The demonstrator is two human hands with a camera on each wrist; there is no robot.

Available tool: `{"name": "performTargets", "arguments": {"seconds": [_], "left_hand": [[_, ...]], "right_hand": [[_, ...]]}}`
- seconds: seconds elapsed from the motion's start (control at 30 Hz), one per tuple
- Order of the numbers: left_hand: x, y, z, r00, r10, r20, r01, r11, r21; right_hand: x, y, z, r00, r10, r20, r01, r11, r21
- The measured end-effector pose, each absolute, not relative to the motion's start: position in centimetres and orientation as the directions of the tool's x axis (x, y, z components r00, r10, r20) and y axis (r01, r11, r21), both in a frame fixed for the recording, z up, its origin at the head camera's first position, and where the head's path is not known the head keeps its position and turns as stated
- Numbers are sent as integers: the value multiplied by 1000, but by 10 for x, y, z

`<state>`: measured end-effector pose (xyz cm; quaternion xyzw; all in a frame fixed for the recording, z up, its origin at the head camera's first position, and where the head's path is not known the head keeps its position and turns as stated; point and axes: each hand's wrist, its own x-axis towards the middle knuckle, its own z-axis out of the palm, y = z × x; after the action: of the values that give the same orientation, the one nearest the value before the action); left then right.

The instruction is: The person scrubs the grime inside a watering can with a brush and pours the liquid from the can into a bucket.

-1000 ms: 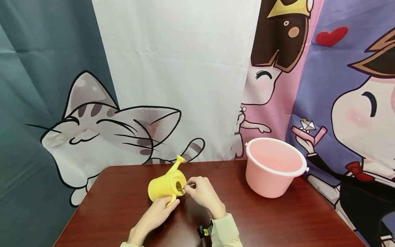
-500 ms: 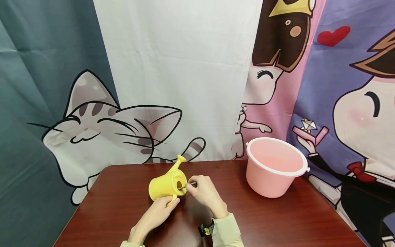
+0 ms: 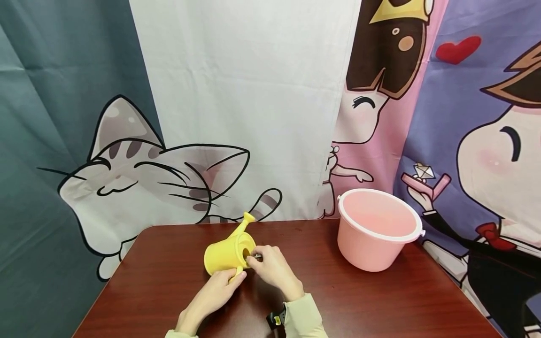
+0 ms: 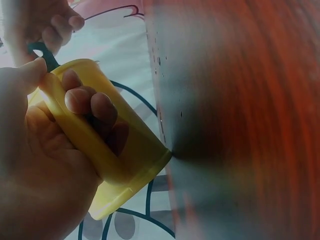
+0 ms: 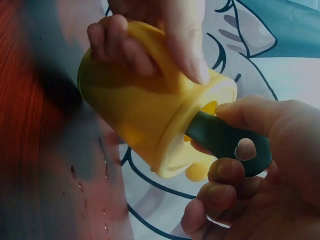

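Observation:
A yellow watering can (image 3: 220, 256) is tilted over the table, its opening turned right and its spout pointing up and away. My left hand (image 3: 214, 291) grips the can's handle, fingers curled through the loop in the left wrist view. My right hand (image 3: 274, 268) is at the can's opening and pinches a dark green flat handle (image 5: 225, 137) with a round hole near its end. The front of that green-handled tool goes into the can and is hidden there, so I cannot tell its kind.
A pink bucket (image 3: 367, 253) with a white rim stands at the back right of the brown table (image 3: 160, 272). Small water drops (image 5: 73, 171) dot the tabletop. A printed cartoon curtain (image 3: 253, 94) hangs right behind the table.
My right hand has moved a little left and down, closer to the can's opening, and less of the tool shows outside it. The left hand and the watering can have hardly moved.

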<state>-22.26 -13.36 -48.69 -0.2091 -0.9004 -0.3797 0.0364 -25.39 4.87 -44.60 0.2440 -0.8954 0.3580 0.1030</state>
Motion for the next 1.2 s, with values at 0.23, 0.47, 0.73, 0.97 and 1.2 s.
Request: {"name": "performTargets", "arguments": {"seconds": [0.23, 0.47, 0.73, 0.97, 1.2], "left_hand": [[-223, -134, -489, -904, 361, 229, 416, 619, 666], [-224, -136, -487, -907, 357, 223, 408, 616, 674], [-222, -135, -482, -910, 355, 214, 400, 616, 679], [-222, -136, -486, -912, 360, 198, 391, 614, 685], [-222, -136, -488, -913, 361, 192, 388, 616, 686]], "right_hand": [[-255, 51, -447, -854, -367, 368, -519, 605, -603], [-254, 57, -438, -861, -369, 349, -507, 583, -635], [-251, 63, -430, -858, -381, 345, -512, 576, -638], [-248, 67, -426, -868, -377, 323, -495, 596, -633], [-244, 71, -418, -863, -383, 331, -503, 580, -641]]}}
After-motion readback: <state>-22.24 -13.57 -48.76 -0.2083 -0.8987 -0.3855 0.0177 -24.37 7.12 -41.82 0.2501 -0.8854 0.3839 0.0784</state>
